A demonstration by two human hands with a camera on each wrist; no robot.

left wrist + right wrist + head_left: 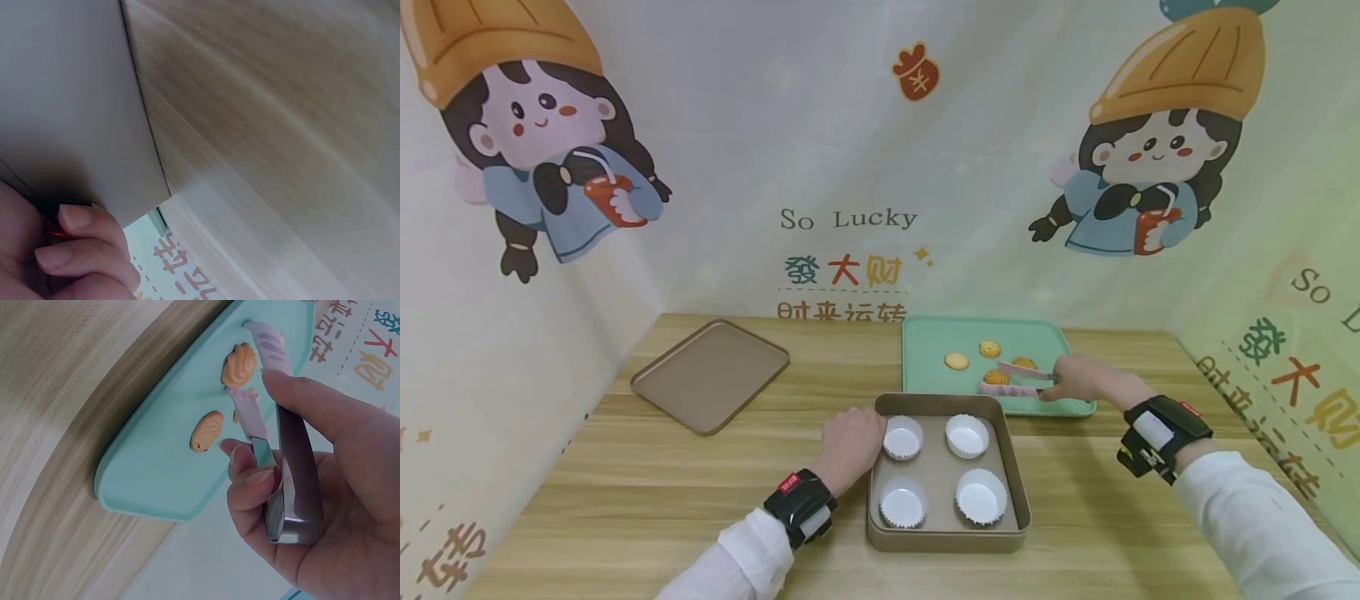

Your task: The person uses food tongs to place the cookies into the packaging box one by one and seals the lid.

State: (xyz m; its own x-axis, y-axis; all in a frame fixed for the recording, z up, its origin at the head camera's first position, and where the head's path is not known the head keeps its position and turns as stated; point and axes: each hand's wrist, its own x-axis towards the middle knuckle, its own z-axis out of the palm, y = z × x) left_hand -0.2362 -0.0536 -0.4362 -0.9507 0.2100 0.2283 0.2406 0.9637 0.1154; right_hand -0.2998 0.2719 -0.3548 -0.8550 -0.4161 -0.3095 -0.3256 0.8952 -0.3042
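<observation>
In the right hand [325, 475] the fingers are bent around the metal tongs [300, 469], with the thumb on one arm and the other fingers on the opposite arm. The grip is only partly closed, so the two pink tips stand apart. The swirled cookie [996, 377] lies on the green tray [936, 329], between these tips; whether they touch it, I cannot tell. To pick it up well, I would keep both tips low and level, then squeeze slowly on its two sides, because a cookie of this kind may crumble. The cookie behind the upper arm [1025, 364] is near, so a wide swing could push it. The left hand [852, 442] has its fingers curled at the rear left corner of the brown box [947, 543]; whether they pinch its wall, I cannot tell. A light touch there should be enough, so the paper cups [967, 436] remain standing.
</observation>
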